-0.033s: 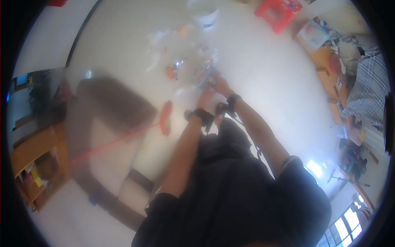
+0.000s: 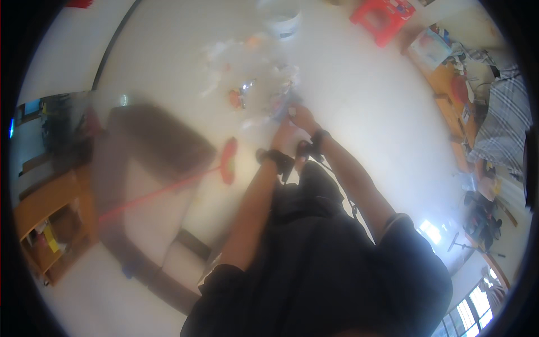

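Litter [image 2: 281,104] on the floor blurs under both hands [image 2: 297,121]; neither grip can be made out.

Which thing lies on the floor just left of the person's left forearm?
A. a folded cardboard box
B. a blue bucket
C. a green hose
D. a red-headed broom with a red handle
D: a red-headed broom lies on the pale floor beside the left forearm, its thin red handle running away to the lower left, while both the left hand and the right hand reach into the scattered litter ahead.
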The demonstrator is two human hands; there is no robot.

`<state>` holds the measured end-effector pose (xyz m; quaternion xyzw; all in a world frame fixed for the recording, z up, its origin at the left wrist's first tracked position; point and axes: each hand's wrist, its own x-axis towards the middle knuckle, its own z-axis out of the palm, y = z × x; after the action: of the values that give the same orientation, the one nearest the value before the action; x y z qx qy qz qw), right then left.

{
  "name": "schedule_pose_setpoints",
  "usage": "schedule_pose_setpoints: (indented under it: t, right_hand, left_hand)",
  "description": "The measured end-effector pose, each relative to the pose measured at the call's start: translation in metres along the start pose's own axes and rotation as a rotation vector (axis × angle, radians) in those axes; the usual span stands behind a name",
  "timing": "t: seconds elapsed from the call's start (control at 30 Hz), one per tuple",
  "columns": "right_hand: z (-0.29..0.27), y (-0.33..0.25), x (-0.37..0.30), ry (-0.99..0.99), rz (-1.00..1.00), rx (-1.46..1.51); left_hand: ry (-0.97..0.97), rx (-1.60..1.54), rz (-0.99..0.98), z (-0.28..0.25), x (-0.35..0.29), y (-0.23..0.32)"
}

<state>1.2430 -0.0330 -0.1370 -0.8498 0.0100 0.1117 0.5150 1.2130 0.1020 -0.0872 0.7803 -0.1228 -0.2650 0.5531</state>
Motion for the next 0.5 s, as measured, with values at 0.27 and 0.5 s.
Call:
schedule_pose_setpoints:
  t: [0.27,0.5]
  right_hand:
    - [-0.026,-0.035,-0.018,-0.025,-0.011,-0.242]
    - [-0.07,-0.138,0.011,0.014,-0.386,-0.407]
  left_hand:
    - [-0.057,0.059,-0.182,-0.008,0.004,-0.039]
    - [0.013,-0.048,-0.002,-0.04,0.027,0.004]
